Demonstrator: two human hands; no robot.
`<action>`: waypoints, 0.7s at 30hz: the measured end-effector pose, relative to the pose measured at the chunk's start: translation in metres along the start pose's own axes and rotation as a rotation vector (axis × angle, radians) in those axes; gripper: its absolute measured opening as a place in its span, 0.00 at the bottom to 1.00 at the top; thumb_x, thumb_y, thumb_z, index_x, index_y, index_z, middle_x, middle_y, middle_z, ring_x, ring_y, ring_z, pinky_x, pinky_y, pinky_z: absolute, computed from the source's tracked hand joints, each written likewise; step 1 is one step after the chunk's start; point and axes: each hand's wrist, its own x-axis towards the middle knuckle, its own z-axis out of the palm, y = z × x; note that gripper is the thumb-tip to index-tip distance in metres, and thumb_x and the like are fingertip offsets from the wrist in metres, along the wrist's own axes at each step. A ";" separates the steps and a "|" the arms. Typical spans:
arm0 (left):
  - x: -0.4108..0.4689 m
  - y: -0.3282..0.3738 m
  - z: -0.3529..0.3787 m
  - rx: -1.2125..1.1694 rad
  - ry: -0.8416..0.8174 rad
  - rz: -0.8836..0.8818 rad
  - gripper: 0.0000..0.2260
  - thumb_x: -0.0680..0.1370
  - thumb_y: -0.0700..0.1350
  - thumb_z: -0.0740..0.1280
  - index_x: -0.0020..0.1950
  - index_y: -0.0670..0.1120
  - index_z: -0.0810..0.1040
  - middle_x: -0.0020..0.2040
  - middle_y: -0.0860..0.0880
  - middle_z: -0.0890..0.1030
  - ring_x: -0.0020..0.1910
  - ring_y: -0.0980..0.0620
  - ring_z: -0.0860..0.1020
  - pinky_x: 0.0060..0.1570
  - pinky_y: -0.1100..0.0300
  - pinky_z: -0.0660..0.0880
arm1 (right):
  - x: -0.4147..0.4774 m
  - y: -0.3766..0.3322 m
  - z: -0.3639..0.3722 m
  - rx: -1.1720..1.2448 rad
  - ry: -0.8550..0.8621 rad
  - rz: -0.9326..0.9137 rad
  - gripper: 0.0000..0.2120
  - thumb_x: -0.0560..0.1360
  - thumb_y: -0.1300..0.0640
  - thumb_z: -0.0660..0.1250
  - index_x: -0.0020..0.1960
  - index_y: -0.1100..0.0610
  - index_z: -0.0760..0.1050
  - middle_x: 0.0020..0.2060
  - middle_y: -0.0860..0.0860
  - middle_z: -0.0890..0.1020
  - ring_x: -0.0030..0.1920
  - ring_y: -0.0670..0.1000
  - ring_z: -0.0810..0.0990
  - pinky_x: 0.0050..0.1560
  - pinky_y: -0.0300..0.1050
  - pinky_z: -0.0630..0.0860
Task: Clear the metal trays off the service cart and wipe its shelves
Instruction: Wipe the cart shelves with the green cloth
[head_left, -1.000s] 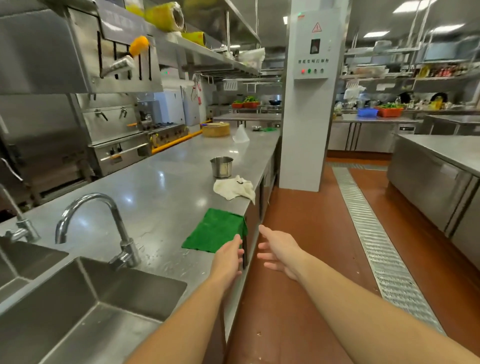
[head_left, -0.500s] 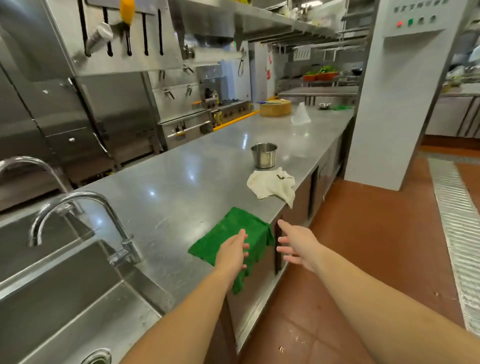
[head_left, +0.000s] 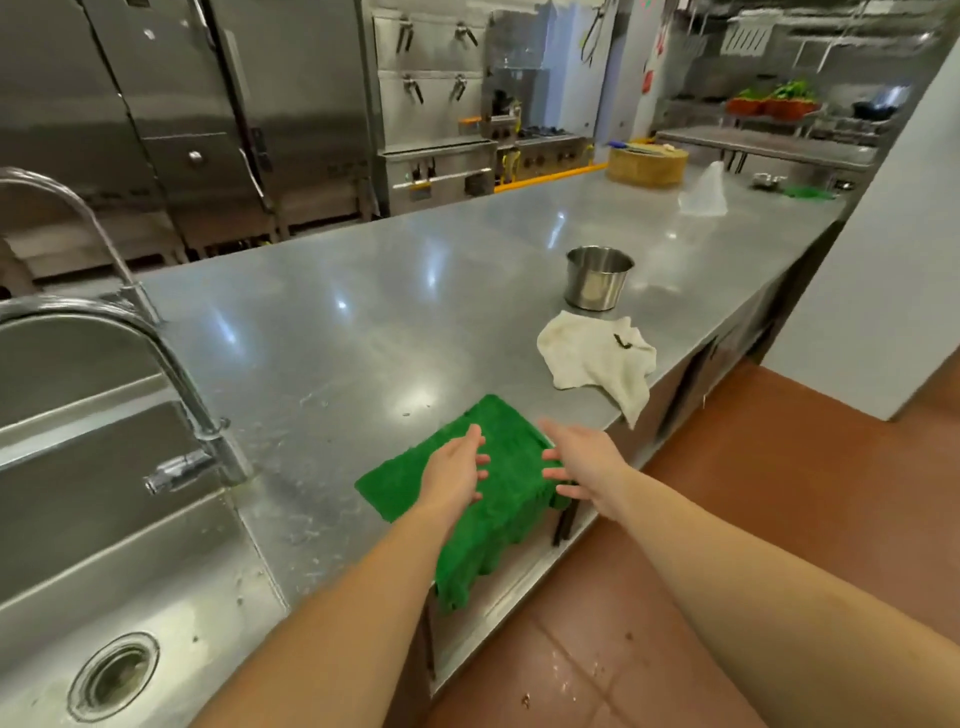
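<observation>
A green cloth (head_left: 498, 499) lies on the steel counter (head_left: 322, 332), its near part hanging over the front edge. My left hand (head_left: 454, 467) hovers over the cloth's middle with fingers straight, holding nothing. My right hand (head_left: 584, 462) is open above the cloth's right corner at the counter's edge, palm turned toward the left hand. Whether either hand touches the cloth I cannot tell. No service cart or metal trays are in view.
A white rag (head_left: 597, 358) droops over the counter edge beyond the green cloth, with a small steel pot (head_left: 597, 278) behind it. A sink (head_left: 93, 571) with a faucet (head_left: 171, 374) sits at the left. Red tiled floor (head_left: 779, 493) runs along the right, beside a white pillar (head_left: 893, 260).
The view has come closer to the counter and tilted down. Both hands have moved forward, from short of the green cloth to directly over it.
</observation>
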 end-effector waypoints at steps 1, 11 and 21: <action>0.007 -0.002 0.001 -0.004 0.011 -0.011 0.15 0.81 0.58 0.55 0.57 0.52 0.75 0.51 0.53 0.79 0.53 0.52 0.77 0.51 0.54 0.74 | 0.012 0.000 -0.001 -0.008 -0.003 0.014 0.25 0.79 0.44 0.61 0.71 0.56 0.68 0.59 0.53 0.78 0.54 0.52 0.79 0.51 0.48 0.75; 0.043 -0.013 0.003 -0.005 0.237 -0.074 0.16 0.81 0.57 0.57 0.58 0.50 0.77 0.52 0.50 0.79 0.52 0.50 0.78 0.52 0.52 0.75 | 0.096 -0.005 0.011 -0.153 -0.215 -0.011 0.16 0.79 0.45 0.61 0.61 0.54 0.73 0.51 0.52 0.79 0.50 0.52 0.80 0.46 0.46 0.76; 0.007 -0.039 0.041 -0.031 0.590 -0.174 0.17 0.82 0.56 0.56 0.60 0.48 0.77 0.48 0.51 0.80 0.47 0.54 0.79 0.55 0.54 0.75 | 0.154 0.057 -0.017 -1.359 -0.469 -0.786 0.32 0.75 0.34 0.59 0.72 0.51 0.66 0.69 0.47 0.72 0.69 0.51 0.69 0.68 0.55 0.67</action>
